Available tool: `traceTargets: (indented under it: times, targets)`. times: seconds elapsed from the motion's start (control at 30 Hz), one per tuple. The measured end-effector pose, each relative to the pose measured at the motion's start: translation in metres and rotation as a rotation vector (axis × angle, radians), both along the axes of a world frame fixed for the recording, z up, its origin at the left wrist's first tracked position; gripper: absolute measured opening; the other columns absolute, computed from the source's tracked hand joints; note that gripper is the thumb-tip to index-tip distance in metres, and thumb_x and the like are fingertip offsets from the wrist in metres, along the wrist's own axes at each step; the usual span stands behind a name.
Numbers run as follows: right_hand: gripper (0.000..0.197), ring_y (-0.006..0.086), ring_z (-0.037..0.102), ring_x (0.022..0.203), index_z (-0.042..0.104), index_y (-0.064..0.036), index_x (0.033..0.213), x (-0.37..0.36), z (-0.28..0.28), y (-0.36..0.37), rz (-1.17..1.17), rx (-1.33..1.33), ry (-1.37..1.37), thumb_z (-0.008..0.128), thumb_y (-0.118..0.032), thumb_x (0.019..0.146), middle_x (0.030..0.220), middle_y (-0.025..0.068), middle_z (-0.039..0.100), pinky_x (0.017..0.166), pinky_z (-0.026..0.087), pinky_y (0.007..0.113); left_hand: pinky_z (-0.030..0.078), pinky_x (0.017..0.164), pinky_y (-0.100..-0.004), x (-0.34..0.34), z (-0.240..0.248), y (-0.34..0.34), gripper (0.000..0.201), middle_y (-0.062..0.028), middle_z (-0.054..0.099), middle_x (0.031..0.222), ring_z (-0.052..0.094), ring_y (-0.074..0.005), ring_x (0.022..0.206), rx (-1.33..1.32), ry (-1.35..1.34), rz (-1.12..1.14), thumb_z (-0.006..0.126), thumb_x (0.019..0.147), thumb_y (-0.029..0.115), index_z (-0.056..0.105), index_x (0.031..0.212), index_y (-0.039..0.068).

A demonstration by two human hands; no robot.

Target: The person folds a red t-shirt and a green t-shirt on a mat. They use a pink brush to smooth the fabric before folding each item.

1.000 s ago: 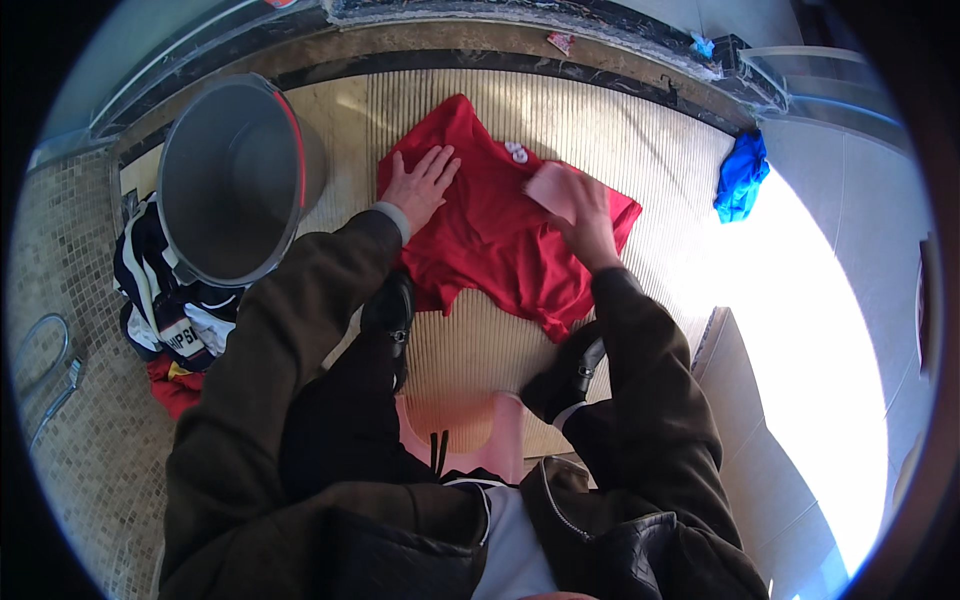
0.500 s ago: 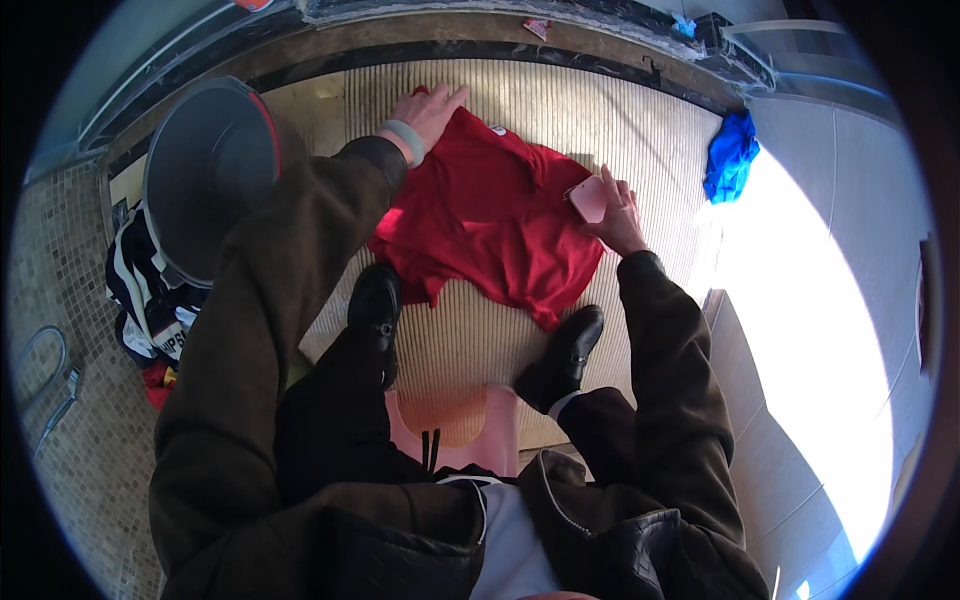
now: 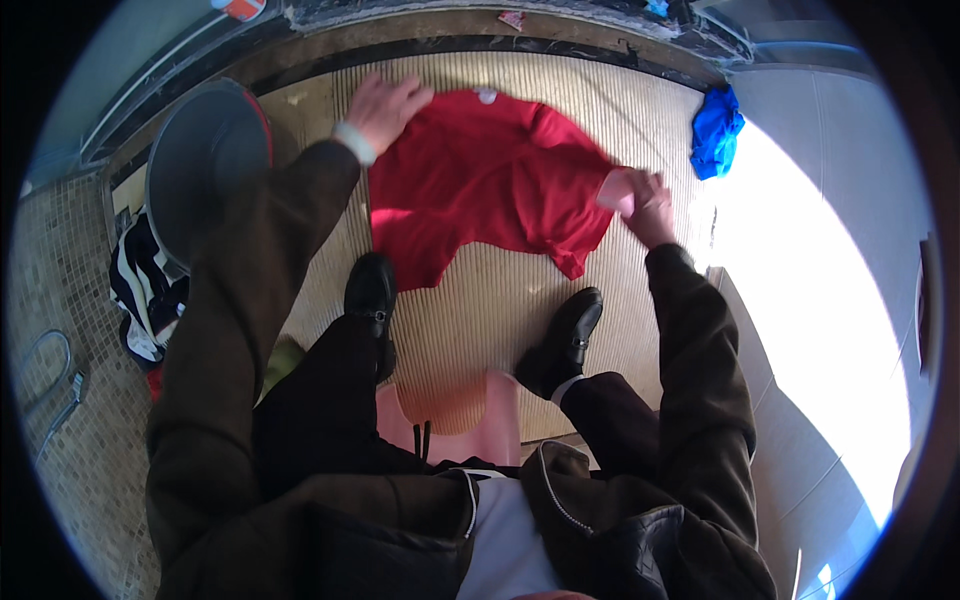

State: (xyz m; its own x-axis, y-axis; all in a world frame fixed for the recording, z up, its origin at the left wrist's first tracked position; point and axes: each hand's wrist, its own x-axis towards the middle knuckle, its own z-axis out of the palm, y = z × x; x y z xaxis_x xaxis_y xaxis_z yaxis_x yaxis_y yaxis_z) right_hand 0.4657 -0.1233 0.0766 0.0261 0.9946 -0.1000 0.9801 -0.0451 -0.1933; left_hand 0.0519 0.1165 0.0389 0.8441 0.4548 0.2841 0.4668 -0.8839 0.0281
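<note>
A red garment [image 3: 480, 170], shaped like a short-sleeved shirt with a small white patch at its far edge, lies spread on a pale ribbed surface [image 3: 450, 330]. My left hand [image 3: 383, 115] is at its far left corner, fingers apart and somewhat blurred; whether they press on the cloth is hard to see. At the garment's right edge, my right hand [image 3: 652, 212] is closed around a pink rounded block [image 3: 617, 190], which looks like a scrub brush. The block's underside is hidden.
A grey bucket [image 3: 205, 160] stands at the left, above a pile of dark and white clothes [image 3: 145, 285]. Blue cloth [image 3: 716, 132] lies at the far right by the tiled wall. My shoes [image 3: 565, 340] flank a pink stool [image 3: 480, 425].
My left hand has moved left along the garment's far edge. The right hand has shifted right with the pink block. The garment now lies flatter, its lower edges drawn away from me.
</note>
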Motion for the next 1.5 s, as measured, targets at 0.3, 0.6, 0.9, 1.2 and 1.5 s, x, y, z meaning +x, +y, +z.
traceTargets:
  times: [0.3,0.6,0.9,1.2,1.5]
  targets:
    - [0.099,0.0371,0.051,0.119,0.030,-0.0103,0.149,-0.085,0.023,0.002,-0.090,-0.203,0.548,0.084,-0.026,0.067,0.125,0.0208,0.052,0.098,0.046,0.047,0.041,0.095,-0.0492,-0.023,0.011,-0.109,0.049,-0.0091,0.046,0.141,0.048,-0.0260,0.125,-0.316,0.049,0.081,0.071,0.080,0.028,0.059,0.124,0.011]
    - [0.056,0.0428,0.045,0.107,0.045,-0.0142,0.131,-0.269,-0.047,0.098,0.003,0.032,0.315,0.067,-0.020,0.080,0.124,0.0200,0.044,0.086,0.047,0.053,0.033,0.102,-0.0620,-0.029,-0.045,-0.092,0.076,-0.0030,0.031,0.157,0.033,-0.0221,0.142,-0.474,0.413,0.337,0.072,0.082,0.032,0.037,0.148,0.019]
    - [0.035,0.0350,0.049,0.103,0.055,-0.0121,0.118,-0.107,-0.030,0.023,-0.429,0.197,0.155,0.064,-0.012,0.085,0.114,0.0098,0.051,0.080,0.046,0.047,0.033,0.102,-0.0597,-0.015,-0.037,-0.093,0.075,-0.0079,0.037,0.153,0.039,-0.0254,0.138,-0.422,0.432,0.346,0.076,0.078,0.030,0.043,0.145,0.016]
    - [0.051,0.0352,0.048,0.113,0.046,-0.0144,0.132,-0.202,-0.048,0.064,-0.096,-0.062,-0.148,0.060,-0.016,0.083,0.124,0.0105,0.048,0.083,0.047,0.053,0.033,0.103,-0.0617,-0.022,-0.042,-0.090,0.079,-0.0087,0.040,0.152,0.042,-0.0259,0.136,-0.413,0.558,0.336,0.076,0.076,0.037,0.043,0.144,0.014]
    - [0.047,0.0326,0.046,0.101,0.049,-0.0193,0.128,-0.171,-0.050,0.044,-0.089,0.096,-0.134,0.061,-0.023,0.082,0.119,0.0143,0.047,0.075,0.042,0.048,0.035,0.102,-0.0593,-0.013,-0.044,-0.090,0.076,-0.0133,0.044,0.148,0.047,-0.0304,0.131,-0.362,0.596,0.327,0.077,0.074,0.033,0.047,0.140,0.010]
